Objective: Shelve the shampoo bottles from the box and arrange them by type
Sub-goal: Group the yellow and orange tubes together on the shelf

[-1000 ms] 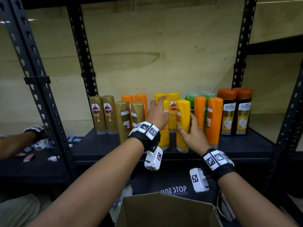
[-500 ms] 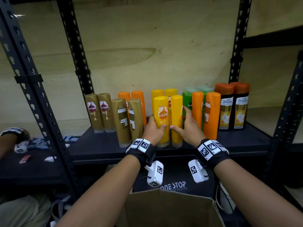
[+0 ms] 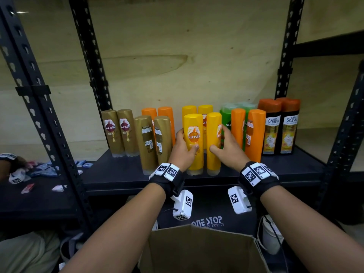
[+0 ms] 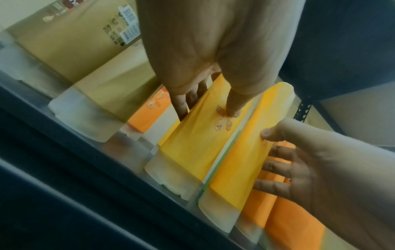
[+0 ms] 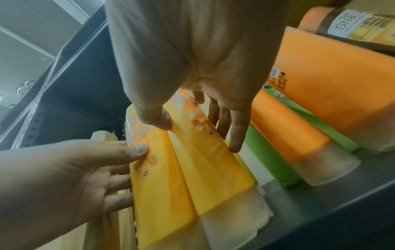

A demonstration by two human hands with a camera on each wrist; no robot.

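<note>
Left hand [image 3: 182, 149] grasping front yellow bottle [image 3: 194, 142], right hand [image 3: 228, 148] grasping neighbouring yellow bottle [image 3: 213, 142], shelf [image 3: 122, 172]

Left hand [image 3: 182, 149] lowered from bottle tops to grip front yellow bottle [image 3: 193, 142]; label turned forward. Right hand [image 3: 226, 147] shifted onto adjacent yellow bottle [image 3: 214, 142].

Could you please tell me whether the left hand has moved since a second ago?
Yes. The left hand has come down from the top of the yellow Sunsilk bottle to its lower body, nearer the shelf edge.

Shop stockroom: metal shelving [image 3: 202, 174] stocked with shampoo bottles [image 3: 194, 142].
</note>
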